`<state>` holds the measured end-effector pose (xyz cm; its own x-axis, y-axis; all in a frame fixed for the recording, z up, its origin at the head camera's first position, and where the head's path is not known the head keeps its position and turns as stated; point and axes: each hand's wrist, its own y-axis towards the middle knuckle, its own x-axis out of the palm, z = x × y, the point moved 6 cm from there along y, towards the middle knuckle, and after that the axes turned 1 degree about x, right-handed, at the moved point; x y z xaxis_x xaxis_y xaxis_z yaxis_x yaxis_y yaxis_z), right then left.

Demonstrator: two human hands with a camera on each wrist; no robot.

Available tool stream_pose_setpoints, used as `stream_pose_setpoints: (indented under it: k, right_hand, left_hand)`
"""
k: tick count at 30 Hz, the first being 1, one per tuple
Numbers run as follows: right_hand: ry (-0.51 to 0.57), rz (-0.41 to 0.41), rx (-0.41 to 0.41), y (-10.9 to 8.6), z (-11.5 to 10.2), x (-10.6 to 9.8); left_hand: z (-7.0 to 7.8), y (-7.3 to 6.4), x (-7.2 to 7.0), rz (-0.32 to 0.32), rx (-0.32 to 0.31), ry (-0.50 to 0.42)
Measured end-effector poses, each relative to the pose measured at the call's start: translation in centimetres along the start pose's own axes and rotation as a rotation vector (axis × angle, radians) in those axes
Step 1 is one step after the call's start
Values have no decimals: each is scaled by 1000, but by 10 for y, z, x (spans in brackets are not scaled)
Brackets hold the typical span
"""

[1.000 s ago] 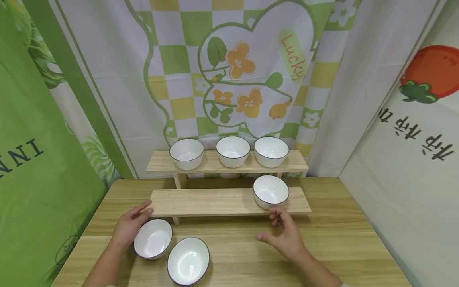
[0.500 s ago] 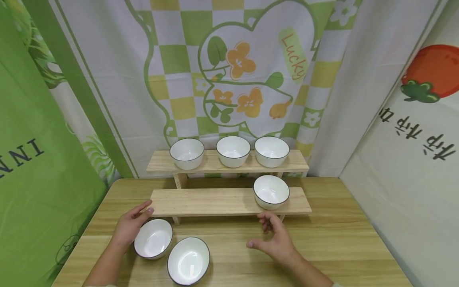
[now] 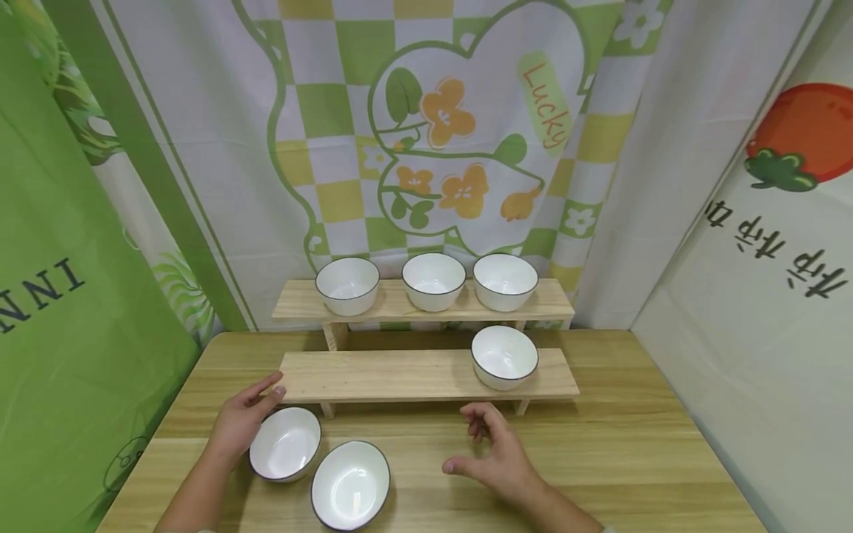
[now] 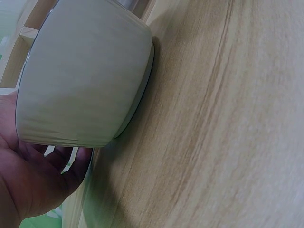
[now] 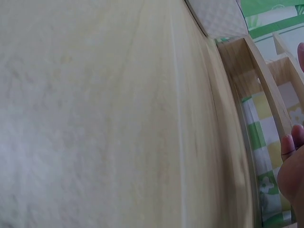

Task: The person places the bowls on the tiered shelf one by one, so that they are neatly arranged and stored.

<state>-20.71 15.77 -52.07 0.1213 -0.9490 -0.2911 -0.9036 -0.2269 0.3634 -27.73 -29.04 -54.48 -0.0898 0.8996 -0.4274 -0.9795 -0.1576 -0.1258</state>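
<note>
My left hand [image 3: 238,423] is beside a white bowl [image 3: 285,444] with a dark rim on the table, its fingertips at the left end of the lower shelf board [image 3: 386,374]. In the left wrist view this bowl [image 4: 85,76] stands in front of the fingers and hides part of them. A second white bowl [image 3: 350,485] sits just to its right, nearer me. My right hand [image 3: 498,455] hovers over the table in front of the lower shelf, thumb spread from loosely bent fingers, holding nothing. Behind it, one white bowl [image 3: 504,357] stands on the shelf's right part.
Three more white bowls, among them the middle one [image 3: 433,282], line the upper shelf board [image 3: 389,314]. Both boards are light wood on short legs. The wood-grain table [image 3: 620,429] ends against a patterned curtain [image 3: 460,170] behind and fabric walls at the sides.
My right hand has moved left and toward me, away from the bowl on the lower shelf. My left hand and all the bowls stay where they were.
</note>
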Motion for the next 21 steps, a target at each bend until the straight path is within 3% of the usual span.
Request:
stream_pose_setpoints:
  k: [5,13,21]
  right_hand:
    - [-9,-41,-5,-1,0,10]
    - [4,-103,73,-3,3,25]
    - [-10,-146,19,-3,0,39]
  left_hand:
    - [-1,-1,0,3,2,-13]
    - [0,-3,-1,1,-1,3]
    - [2,-2,-1,-2,-6,3]
